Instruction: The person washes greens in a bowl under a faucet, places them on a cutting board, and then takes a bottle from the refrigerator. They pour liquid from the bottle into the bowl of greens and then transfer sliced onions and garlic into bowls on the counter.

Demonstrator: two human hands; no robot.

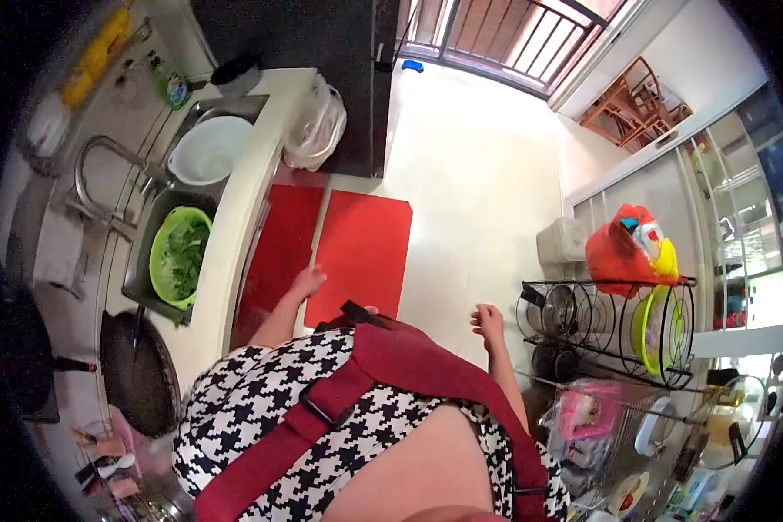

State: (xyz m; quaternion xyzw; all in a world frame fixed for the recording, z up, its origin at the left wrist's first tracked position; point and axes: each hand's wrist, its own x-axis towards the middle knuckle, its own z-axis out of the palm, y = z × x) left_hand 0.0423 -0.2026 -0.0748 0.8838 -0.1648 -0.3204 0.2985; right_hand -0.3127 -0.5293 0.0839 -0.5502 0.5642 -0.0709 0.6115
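Note:
My left hand point(306, 283) hangs beside the counter's front edge, over the red floor mat point(361, 248). Its fingers are loosely bent, and nothing shows in them. On the other side my right hand point(488, 319) hangs above the pale floor, closest to the black wire rack point(613, 287). Slightly curled fingers show there, a little apart, with no object between them. Inside the sink nearest my left side, a green basin point(155, 270) contains leafy greens point(183, 257). The other sink has a white basin point(207, 152) in it.
A curved faucet point(87, 170) stands behind the sinks, with a dark wok point(139, 374) nearby. A lined trash bin point(316, 126) sits past the counter's end. Along the right are a red bag point(622, 252), a lidded bin point(561, 242) and shelves. Ahead is a railing point(522, 39).

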